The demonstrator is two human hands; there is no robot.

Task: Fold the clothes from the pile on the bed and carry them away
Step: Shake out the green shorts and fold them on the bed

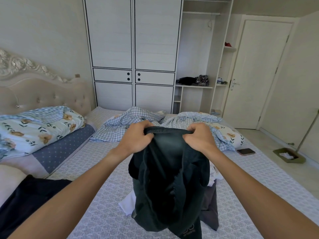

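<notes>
A dark green garment (170, 178) hangs in the air over the bed (110, 200), held up by its top hem. My left hand (136, 138) grips the hem's left end and my right hand (200, 138) grips its right end, fingers curled round the cloth. Below and behind it lies the rest of the pile: a white piece (126, 203) and a grey piece (209, 209), partly hidden by the hanging garment. Another black garment (25, 202) lies at the bed's near left edge.
A folded floral quilt (34, 128) lies at the left by the headboard; crumpled checked bedding (124, 125) covers the far side. A phone (246, 151) lies near the bed's right edge. A wardrobe (133, 54) with open shelves stands behind. A dustpan (288, 156) sits on the floor at right.
</notes>
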